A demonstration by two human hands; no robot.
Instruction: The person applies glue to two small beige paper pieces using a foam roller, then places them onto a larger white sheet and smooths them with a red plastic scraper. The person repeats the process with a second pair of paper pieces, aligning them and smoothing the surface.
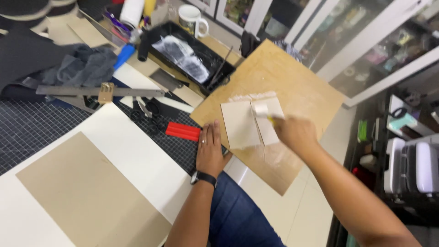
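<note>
The left hand (210,151) lies flat with fingers together at the edge of the tan plywood board (297,82), while the right hand (295,132), fingers clamped on a small white foam roller (261,110), should roll evenly over the pale square card (240,126) on that board

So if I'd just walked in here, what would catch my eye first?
Probably the right hand running a small white roller over a pale card piece on a plywood board at centre, with the left hand pressed flat on the board's near edge. Next, the red block on the dark cutting mat just left of that hand, and the black paint tray smeared white, further back.
</note>
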